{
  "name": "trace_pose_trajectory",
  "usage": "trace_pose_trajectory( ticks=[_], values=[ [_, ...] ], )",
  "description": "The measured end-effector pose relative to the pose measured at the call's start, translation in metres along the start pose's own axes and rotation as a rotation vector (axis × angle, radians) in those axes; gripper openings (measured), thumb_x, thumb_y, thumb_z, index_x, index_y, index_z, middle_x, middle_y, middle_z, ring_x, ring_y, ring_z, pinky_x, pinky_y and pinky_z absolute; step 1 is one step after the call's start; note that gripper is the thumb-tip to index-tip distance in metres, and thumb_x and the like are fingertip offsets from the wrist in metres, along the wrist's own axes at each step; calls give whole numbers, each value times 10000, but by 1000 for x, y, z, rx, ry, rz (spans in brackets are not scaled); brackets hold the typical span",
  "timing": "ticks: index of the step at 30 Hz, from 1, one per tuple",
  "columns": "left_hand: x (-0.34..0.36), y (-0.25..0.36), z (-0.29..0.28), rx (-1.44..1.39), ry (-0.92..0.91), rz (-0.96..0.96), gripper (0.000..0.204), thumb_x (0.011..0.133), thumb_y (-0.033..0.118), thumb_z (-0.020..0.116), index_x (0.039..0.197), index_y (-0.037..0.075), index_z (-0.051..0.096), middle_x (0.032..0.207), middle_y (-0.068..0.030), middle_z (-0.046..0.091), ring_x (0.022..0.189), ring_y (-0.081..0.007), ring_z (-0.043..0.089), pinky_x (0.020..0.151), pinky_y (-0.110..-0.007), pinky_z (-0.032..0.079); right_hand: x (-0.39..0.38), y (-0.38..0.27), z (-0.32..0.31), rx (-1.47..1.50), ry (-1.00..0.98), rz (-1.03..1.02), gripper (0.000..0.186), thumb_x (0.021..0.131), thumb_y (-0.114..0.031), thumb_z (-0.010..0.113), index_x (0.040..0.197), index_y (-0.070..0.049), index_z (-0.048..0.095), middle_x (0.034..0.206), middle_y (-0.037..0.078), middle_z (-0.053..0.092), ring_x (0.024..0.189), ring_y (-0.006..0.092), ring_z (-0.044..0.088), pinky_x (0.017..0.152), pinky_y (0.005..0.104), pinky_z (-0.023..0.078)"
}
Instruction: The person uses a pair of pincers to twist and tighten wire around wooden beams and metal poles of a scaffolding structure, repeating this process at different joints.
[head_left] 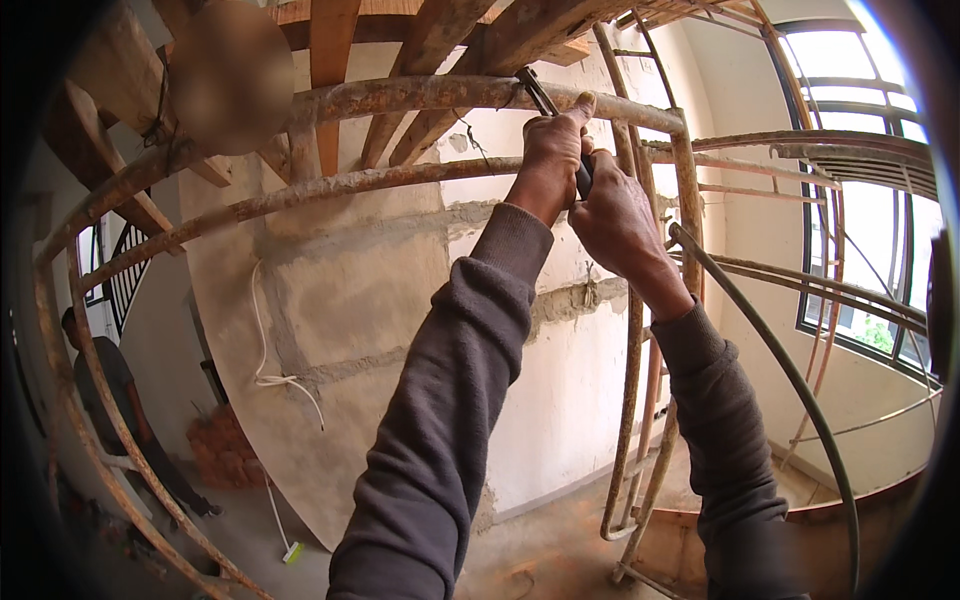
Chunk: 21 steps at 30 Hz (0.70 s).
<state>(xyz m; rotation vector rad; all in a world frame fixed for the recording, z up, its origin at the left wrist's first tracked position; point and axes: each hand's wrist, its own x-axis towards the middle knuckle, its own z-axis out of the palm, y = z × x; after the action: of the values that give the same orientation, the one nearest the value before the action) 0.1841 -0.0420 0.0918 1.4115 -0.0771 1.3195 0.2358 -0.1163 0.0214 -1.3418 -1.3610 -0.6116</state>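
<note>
Both arms reach up to a rusty scaffold pipe under wooden beams. My left hand is closed round dark, long-handled pliers, its thumb pointing up. Just below and to the right, my right hand grips the lower handle of the same tool. The metal jaws meet the pipe's top edge beside a beam; what they bite on is too small to make out. Thin tie wire dangles from the pipe, left of the tool.
Wooden beams pass overhead. A lower scaffold bar and uprights surround my arms. On the right, a dark hose hangs. White cable hangs along the patched wall. A person stands below left, near stacked reddish bricks.
</note>
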Motion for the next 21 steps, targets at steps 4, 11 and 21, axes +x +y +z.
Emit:
trace_pose_trajectory(
  ticks=[4,11,21],
  values=[
    [-8,-11,-3,157,96,25,341,866,270,783,693,146,517,578,22,480,458,-94,405,446,-274,355,-12,11,14,56,63,-71,271,801,-8,529,1064,50,506,911,300,638,876,456,628,808,529,457],
    [-86,-71,-33,455,61,7,532,853,413,776,549,92,480,525,-28,501,456,-153,459,448,-361,377,-105,47,42,309,51,-105,562,775,31,519,1327,17,411,896,291,643,860,496,638,759,516,491],
    [-297,-120,-141,691,-342,-363,313,954,294,668,932,-4,577,782,-54,605,683,-105,563,618,-299,484,-333,63,58,1176,-610,631,332,777,-119,538,1055,36,634,916,111,677,835,193,645,758,322,538]
  ],
)
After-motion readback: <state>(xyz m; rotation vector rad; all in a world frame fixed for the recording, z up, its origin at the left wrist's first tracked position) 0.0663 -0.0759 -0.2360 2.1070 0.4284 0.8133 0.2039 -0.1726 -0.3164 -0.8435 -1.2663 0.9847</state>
